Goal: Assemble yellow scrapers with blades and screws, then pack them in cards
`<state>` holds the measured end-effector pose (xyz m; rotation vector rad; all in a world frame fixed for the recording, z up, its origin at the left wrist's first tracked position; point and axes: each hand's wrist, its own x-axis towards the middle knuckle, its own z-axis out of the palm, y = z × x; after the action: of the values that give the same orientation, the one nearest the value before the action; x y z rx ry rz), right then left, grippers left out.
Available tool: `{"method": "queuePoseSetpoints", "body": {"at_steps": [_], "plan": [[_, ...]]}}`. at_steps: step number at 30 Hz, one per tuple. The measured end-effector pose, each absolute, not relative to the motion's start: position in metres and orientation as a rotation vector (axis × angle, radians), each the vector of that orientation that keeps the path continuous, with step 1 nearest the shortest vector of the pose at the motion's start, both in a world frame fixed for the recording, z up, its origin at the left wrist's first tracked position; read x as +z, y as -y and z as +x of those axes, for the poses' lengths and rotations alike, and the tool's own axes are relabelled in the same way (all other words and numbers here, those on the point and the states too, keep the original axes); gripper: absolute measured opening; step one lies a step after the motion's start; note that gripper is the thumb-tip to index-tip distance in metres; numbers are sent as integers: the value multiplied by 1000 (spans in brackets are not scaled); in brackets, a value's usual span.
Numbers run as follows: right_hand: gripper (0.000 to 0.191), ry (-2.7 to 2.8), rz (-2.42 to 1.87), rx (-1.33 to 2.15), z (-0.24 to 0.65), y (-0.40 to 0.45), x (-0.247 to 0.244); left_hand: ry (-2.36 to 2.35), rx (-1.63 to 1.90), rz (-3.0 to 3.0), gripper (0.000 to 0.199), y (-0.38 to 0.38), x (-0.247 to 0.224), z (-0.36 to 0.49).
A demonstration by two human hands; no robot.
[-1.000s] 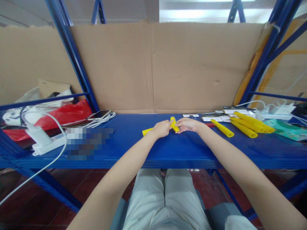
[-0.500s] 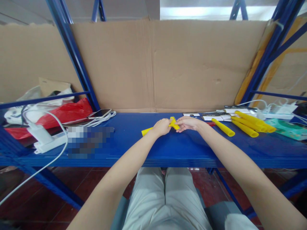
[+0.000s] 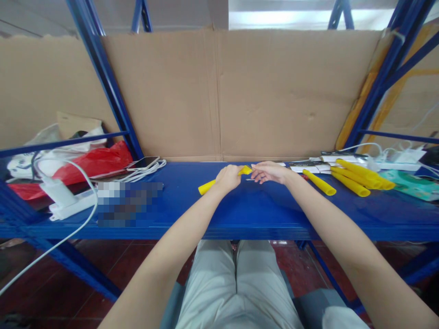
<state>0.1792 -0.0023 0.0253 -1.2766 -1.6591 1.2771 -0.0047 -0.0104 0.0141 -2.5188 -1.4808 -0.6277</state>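
Observation:
A yellow rolled sheet (image 3: 206, 187), shaped like a tube, lies slanted in my left hand (image 3: 229, 178), whose fingers are wrapped round its middle. Its lower left end sticks out below the hand, and a folded or flattened end shows above. At that upper end my right hand (image 3: 269, 172) pinches the edge between thumb and forefinger, with the other fingers loosely curled. Just under these fingers shows a thin silvery thing (image 3: 250, 179), too small to name; I cannot tell whether it is held or lies on the blue table (image 3: 260, 210).
Several yellow tubes (image 3: 356, 176) lie at the right, one apart (image 3: 318, 182). Behind them are white packets (image 3: 310, 168), a green packet (image 3: 411, 183) and a power strip (image 3: 398, 160). At the left are a phone (image 3: 147, 162), white cables (image 3: 144, 172) and a red bag (image 3: 96, 160). Cardboard (image 3: 219, 96) stands behind.
The tube's upper end, which stood out as a spread flap between my hands, now looks smaller and folded. My left hand has shifted slightly left; the silvery thing has come into view.

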Motion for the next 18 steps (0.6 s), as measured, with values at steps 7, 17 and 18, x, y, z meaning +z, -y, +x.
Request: {"method": "queuePoseSetpoints", "body": {"at_steps": [7, 17, 18], "plan": [[16, 1797, -1879, 68, 216, -21, 18, 1742, -1307, -2388, 19, -7, 33, -24], [33, 1709, -2223, -143, 241, -24, 11, 2113, -2424, -2819, 19, 2, 43, -22], [34, 1706, -2238, -150, 243, -25, 10, 2153, -2284, -2940, 19, 0, 39, -21]]}}
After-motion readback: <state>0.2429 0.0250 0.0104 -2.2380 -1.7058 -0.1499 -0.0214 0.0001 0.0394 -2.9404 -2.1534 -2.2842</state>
